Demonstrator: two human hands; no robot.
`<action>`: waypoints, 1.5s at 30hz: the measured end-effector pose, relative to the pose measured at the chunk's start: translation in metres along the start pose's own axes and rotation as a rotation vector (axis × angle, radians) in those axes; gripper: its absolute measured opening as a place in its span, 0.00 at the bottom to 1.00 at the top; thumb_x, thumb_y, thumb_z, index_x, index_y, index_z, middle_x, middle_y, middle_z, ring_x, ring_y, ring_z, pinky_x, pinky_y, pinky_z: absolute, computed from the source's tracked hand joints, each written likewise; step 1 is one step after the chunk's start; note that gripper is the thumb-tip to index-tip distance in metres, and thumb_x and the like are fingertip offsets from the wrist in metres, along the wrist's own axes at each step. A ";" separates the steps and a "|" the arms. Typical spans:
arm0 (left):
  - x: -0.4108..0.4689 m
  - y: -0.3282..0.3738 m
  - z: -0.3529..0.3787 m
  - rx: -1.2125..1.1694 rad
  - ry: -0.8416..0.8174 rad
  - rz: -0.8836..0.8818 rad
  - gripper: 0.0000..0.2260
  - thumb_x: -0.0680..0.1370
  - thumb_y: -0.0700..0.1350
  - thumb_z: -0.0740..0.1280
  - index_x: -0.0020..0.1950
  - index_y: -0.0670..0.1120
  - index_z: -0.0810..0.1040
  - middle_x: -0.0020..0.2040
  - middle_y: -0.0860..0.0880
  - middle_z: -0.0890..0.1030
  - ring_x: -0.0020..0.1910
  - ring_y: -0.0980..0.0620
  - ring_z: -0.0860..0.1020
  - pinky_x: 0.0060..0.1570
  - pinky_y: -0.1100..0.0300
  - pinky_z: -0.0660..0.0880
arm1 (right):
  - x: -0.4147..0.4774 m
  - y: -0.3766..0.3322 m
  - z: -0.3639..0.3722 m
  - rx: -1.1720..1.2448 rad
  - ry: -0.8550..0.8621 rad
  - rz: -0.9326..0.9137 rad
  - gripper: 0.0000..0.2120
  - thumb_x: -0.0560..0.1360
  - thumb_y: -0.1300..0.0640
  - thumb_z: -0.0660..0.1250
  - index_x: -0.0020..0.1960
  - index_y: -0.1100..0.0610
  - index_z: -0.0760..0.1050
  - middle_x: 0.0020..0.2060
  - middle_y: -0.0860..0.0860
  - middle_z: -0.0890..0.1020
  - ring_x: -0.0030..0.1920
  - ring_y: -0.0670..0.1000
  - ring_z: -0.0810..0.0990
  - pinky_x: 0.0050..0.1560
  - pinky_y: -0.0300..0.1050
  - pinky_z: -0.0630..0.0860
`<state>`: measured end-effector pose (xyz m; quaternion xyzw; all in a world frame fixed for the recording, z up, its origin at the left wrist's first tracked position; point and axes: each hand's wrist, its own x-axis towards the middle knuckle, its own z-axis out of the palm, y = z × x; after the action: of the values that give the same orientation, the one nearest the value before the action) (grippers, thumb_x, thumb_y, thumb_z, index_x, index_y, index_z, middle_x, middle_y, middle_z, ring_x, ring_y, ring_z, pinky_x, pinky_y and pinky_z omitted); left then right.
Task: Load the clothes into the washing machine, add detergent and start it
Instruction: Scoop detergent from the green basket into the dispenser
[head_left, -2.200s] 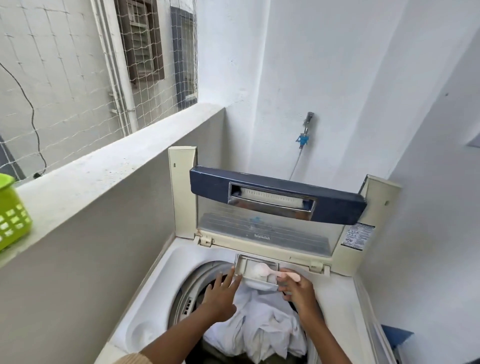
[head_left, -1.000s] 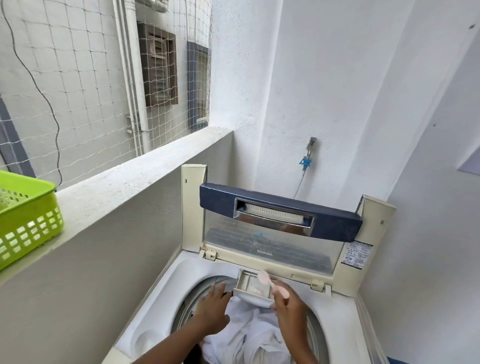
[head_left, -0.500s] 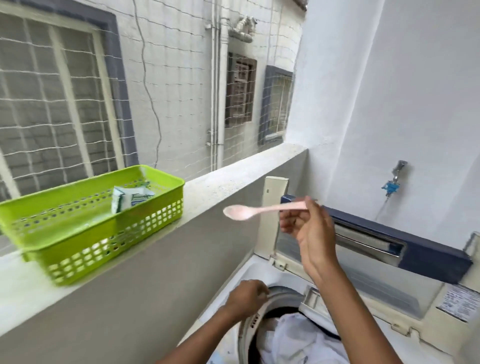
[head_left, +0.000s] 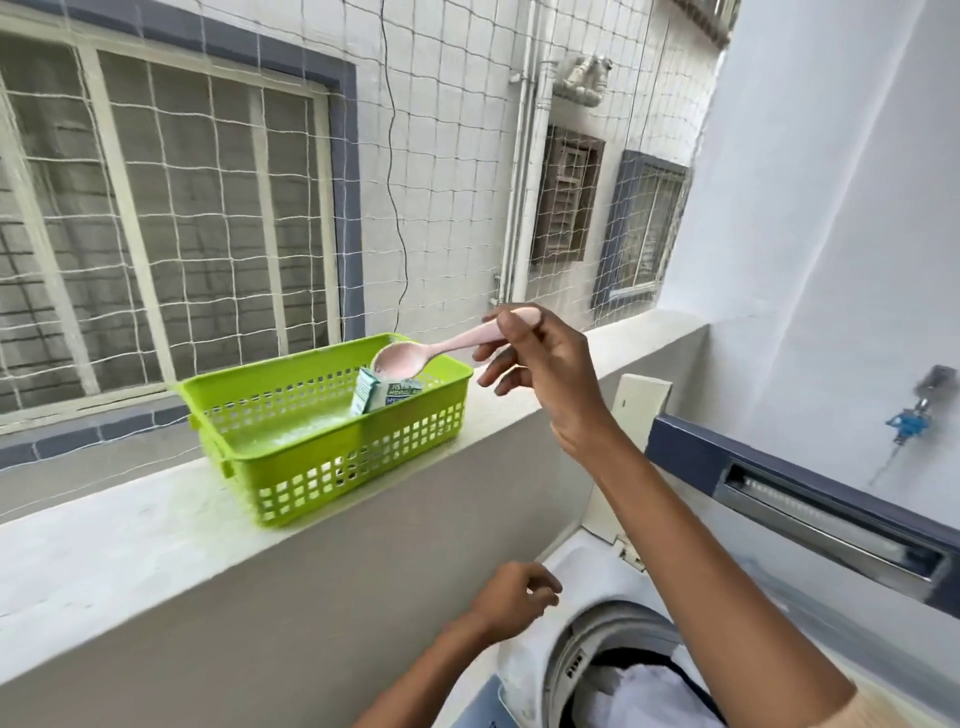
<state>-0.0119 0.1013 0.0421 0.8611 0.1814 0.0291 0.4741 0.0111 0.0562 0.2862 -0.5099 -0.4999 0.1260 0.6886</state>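
Observation:
My right hand (head_left: 537, 366) pinches the handle of a pink plastic spoon (head_left: 415, 356), whose bowl hovers just above a small green-and-white detergent box (head_left: 384, 397). That box stands inside a lime-green basket (head_left: 322, 457) on the concrete ledge. My left hand (head_left: 511, 597) hangs with loosely curled fingers over the top of the washing machine (head_left: 592, 571), holding nothing. The machine's lid (head_left: 779, 478) stands raised. White clothes (head_left: 654, 696) lie in the drum at the bottom right.
The ledge (head_left: 130, 540) runs from lower left to upper right, backed by safety netting (head_left: 441, 156). A water tap (head_left: 914, 410) is fixed to the white wall on the right. Neighbouring windows lie beyond the net.
My right hand lifted the pink spoon from the machine's detergent drawer and carried it left to the green basket. My left hand left the drum rim. My view turned left.

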 end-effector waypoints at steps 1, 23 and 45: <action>-0.002 -0.001 -0.001 -0.013 -0.002 -0.002 0.14 0.74 0.38 0.60 0.38 0.57 0.74 0.27 0.70 0.77 0.26 0.67 0.74 0.42 0.63 0.73 | 0.001 0.001 0.000 -0.015 -0.020 -0.006 0.08 0.79 0.59 0.60 0.44 0.53 0.76 0.33 0.54 0.81 0.27 0.50 0.78 0.26 0.39 0.73; -0.010 0.022 0.053 0.066 -0.017 0.018 0.12 0.73 0.40 0.64 0.54 0.42 0.80 0.53 0.44 0.83 0.50 0.50 0.81 0.50 0.61 0.76 | -0.083 0.035 -0.103 -0.149 -0.004 0.458 0.06 0.77 0.61 0.63 0.52 0.59 0.76 0.38 0.54 0.82 0.31 0.51 0.80 0.31 0.40 0.76; 0.124 0.040 0.174 1.053 -0.132 0.434 0.34 0.75 0.51 0.66 0.76 0.46 0.54 0.76 0.44 0.56 0.76 0.45 0.55 0.74 0.43 0.46 | -0.299 0.196 -0.285 -1.567 0.230 1.057 0.36 0.60 0.55 0.77 0.65 0.60 0.71 0.64 0.61 0.73 0.63 0.60 0.73 0.60 0.54 0.71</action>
<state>0.1536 -0.0160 -0.0356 0.9987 -0.0395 -0.0220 -0.0251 0.1699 -0.2251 -0.0378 -0.9958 -0.0762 -0.0009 0.0498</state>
